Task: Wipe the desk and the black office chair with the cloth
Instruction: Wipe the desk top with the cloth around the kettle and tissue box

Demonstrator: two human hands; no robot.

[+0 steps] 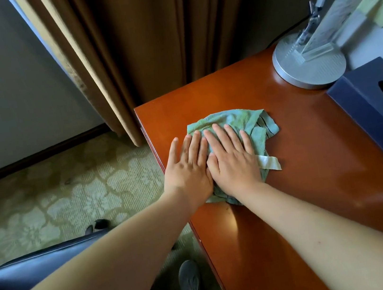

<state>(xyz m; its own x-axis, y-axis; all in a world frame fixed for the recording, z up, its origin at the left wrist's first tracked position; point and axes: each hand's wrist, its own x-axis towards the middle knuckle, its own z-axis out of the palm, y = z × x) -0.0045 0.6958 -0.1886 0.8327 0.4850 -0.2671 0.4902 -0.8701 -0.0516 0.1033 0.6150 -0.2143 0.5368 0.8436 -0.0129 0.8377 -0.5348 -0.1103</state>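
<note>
Here both hands (213,164) press flat on the cloth (244,119).

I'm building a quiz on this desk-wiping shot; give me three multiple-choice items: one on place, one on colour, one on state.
1. Where does the crumpled green cloth lie?
A. patterned carpet
B. reddish-brown wooden desk
C. black office chair

2. What colour is the tissue box?
A. dark blue
B. white
C. red

3. How do the left hand and right hand meet the cloth?
A. both lifted clear
B. one pinching a corner
C. both pressed flat

Answers: B, it lies near the desk's left edge; A, the box beside the round silver lamp base is navy; C, both palms are spread on it.
</note>
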